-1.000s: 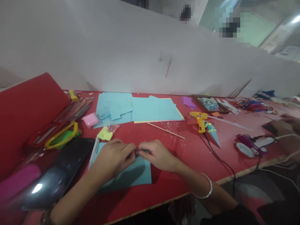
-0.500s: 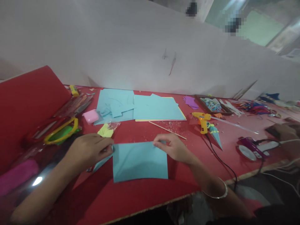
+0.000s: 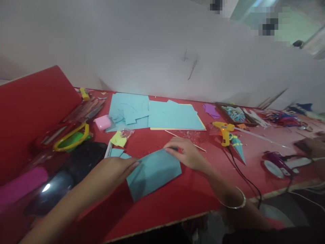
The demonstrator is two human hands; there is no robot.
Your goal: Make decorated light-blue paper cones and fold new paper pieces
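Between my hands is a rectangular sheet of light blue paper (image 3: 154, 173), tilted over the red table. My left hand (image 3: 116, 171) pinches its upper left corner, fingers pressed together. At the upper right part of the sheet, my right hand (image 3: 185, 152) is closed on the edge between thumb and fingers. Small blue paper pieces (image 3: 118, 152) and a yellow paper piece (image 3: 118, 139) lie just beyond my left hand. Past my right hand lies a thin wooden stick (image 3: 200, 147).
Larger blue sheets (image 3: 172, 115) lie stacked near the wall. A yellow glue gun (image 3: 223, 130) stands at right beside a blue paper cone (image 3: 238, 149). A purple glue gun (image 3: 278, 162) is farther right, near another person's hand (image 3: 311, 145). At left are a yellow-rimmed item (image 3: 72, 137) and a pink case (image 3: 103, 122).
My left hand has moved right and a little lower along the paper. The sheet has turned, its left side now lower than its right. The camera view has shifted slightly.
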